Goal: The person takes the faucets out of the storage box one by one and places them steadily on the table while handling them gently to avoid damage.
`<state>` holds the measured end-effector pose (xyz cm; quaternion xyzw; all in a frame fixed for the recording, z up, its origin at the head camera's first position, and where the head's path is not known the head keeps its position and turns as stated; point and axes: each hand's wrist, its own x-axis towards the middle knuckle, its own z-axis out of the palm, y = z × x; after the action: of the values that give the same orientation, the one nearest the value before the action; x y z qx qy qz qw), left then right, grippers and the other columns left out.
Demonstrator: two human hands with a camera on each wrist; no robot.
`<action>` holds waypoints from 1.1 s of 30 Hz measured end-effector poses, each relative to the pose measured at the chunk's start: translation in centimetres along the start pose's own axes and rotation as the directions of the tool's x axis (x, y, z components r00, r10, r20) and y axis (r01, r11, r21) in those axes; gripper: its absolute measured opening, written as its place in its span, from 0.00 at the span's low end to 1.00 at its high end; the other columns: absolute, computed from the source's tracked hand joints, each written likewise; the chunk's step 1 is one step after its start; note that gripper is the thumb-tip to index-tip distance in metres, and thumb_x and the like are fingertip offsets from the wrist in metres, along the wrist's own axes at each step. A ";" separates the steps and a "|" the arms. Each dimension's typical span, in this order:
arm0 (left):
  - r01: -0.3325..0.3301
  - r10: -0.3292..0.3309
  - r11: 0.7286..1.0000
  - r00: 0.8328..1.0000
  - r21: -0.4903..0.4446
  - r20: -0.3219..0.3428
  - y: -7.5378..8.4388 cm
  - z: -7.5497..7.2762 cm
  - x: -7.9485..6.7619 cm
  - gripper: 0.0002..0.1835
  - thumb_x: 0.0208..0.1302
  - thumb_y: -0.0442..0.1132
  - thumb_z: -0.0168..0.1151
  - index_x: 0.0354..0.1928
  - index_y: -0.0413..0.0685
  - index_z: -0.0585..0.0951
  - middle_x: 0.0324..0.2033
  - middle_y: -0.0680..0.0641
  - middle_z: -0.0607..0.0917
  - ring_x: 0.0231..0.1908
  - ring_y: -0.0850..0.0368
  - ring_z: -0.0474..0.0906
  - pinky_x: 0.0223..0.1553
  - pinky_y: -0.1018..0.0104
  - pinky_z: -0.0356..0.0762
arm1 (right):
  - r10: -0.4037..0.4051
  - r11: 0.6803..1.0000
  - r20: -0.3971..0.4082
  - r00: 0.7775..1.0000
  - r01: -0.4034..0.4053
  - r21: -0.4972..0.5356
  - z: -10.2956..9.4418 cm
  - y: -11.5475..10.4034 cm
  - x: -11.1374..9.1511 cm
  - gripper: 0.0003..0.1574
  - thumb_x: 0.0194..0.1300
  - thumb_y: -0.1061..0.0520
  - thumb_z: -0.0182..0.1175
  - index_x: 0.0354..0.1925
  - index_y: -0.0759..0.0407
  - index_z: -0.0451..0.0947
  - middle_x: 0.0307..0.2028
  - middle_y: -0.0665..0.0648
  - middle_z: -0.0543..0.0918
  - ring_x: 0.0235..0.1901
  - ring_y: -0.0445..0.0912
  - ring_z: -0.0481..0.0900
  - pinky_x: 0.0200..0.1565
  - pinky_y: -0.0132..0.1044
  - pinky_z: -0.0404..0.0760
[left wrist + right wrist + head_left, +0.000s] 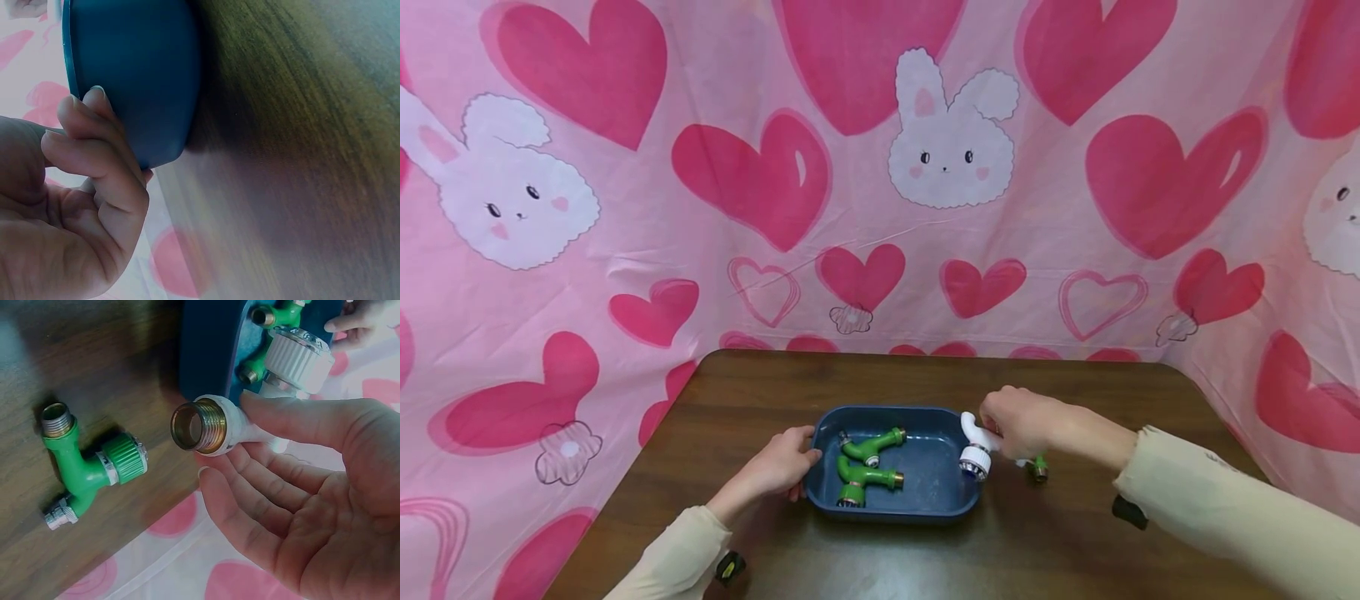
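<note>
My left hand (pixel 784 461) grips the left end of a dark blue plastic basin (pixel 934 467), its fingers curled at the rim in the left wrist view. Two green taps (pixel 867 475) with brass threaded ends lie in the basin's left half. Over the basin's right rim, my right hand (pixel 1021 423) pinches a white tap (pixel 299 362) between thumb and fingers. Its ribbed knob points towards the basin, and its brass threaded end (pixel 192 426) sticks out past the fingertips. Another green tap (pixel 81 465) lies on the table, right of the basin and partly hidden by the hand in the head view.
Everything stands on a brown wooden table (pixel 760 387). A pink cloth (pixel 865 208) with hearts and rabbits hangs behind the table and along both sides. Dark wrist straps (pixel 1129 512) show by the cream sleeves.
</note>
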<state>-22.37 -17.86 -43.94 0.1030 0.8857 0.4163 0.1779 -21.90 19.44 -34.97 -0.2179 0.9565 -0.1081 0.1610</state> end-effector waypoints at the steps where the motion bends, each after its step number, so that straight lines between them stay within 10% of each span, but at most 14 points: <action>1: -0.001 0.001 1.000 1.000 -0.001 -0.001 0.0 0.0 0.0 0.29 0.80 0.33 0.55 0.75 0.25 0.63 0.17 0.43 0.80 0.11 0.55 0.75 0.15 0.64 0.76 | -0.003 1.000 -0.001 1.000 0.003 -0.002 0.0 0.1 0.0 0.15 0.55 0.66 0.79 0.29 0.54 0.80 0.24 0.50 0.77 0.24 0.45 0.74 0.27 0.37 0.80; 33: -0.004 0.004 1.000 1.000 0.014 -0.008 -0.2 0.0 0.2 0.29 0.80 0.32 0.55 0.75 0.24 0.63 0.17 0.43 0.80 0.11 0.56 0.74 0.15 0.63 0.77 | -0.004 1.000 -0.049 0.999 0.005 0.018 0.7 3.3 -1.8 0.14 0.54 0.67 0.76 0.28 0.55 0.80 0.24 0.49 0.76 0.24 0.44 0.71 0.26 0.37 0.76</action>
<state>-22.56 -17.89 -44.18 0.1046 0.8891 0.4107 0.1728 -21.37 23.11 -36.04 -0.2159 0.9587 -0.1223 0.1390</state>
